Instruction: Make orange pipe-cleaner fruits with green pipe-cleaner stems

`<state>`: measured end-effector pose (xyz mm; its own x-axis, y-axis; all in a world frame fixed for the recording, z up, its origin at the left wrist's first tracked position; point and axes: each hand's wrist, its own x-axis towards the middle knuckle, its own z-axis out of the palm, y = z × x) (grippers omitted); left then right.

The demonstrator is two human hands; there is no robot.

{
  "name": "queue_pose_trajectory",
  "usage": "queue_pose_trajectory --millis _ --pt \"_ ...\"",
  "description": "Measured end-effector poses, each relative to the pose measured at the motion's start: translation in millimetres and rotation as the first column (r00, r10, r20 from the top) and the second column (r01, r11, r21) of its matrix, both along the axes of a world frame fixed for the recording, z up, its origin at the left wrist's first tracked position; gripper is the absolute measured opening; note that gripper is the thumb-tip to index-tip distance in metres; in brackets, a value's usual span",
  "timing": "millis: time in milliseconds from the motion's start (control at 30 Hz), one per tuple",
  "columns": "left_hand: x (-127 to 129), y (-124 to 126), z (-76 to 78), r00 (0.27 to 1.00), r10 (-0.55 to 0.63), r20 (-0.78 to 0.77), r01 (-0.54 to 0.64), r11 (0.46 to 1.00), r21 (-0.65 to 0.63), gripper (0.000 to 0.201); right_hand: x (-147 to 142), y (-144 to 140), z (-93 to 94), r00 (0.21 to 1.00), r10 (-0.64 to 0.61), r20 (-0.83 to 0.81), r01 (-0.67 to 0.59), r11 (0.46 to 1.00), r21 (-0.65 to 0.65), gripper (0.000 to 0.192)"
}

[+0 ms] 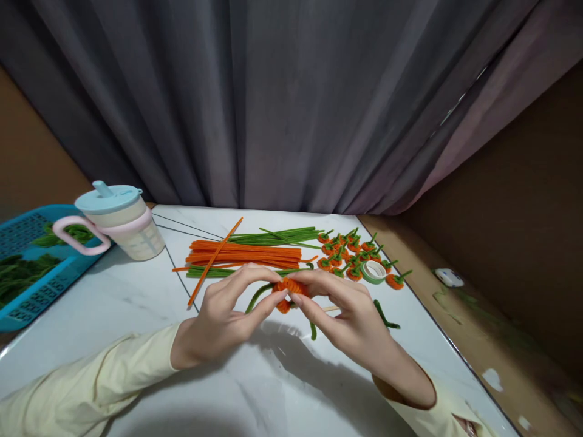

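Observation:
My left hand (223,312) and my right hand (348,315) meet above the white marble table (136,297). Together they pinch a small orange pipe-cleaner coil (288,290) with a green stem (257,296) curving out to the left. Just behind my hands lies a bundle of orange pipe cleaners (246,254), with green pipe cleaners (273,237) beyond it. One orange strand (214,262) lies slanted across the bundle. Several finished small orange pieces with green stems (350,252) sit at the right. A loose green piece (385,315) lies by my right hand.
A sippy cup (121,221) with a blue lid and pink handle stands at the left. A blue basket (31,261) holding green material sits beside it. A green tape ring (373,271) lies among the finished pieces. Grey curtains hang behind; a brown ledge runs along the right.

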<state>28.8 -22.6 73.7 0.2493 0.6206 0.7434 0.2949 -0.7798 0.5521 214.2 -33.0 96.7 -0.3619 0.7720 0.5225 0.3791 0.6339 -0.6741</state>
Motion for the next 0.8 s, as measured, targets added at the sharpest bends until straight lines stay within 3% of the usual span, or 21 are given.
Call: queue_pose_trajectory --millis 300,800 --pt "-2.0 4.1 5.4 0.992 -0.124 -0.037 0.127 0.987 0.103 0.024 3.2 -1.3 0.0 0.999 0.033 0.035 -0.033 0.999 0.011 0.018" --pt "-5.0 7.7 5.7 0.972 -0.232 -0.022 0.233 0.968 0.096 0.031 0.5 -1.1 4.2 0.994 0.079 -0.077 -0.086 0.991 -0.098 0.016"
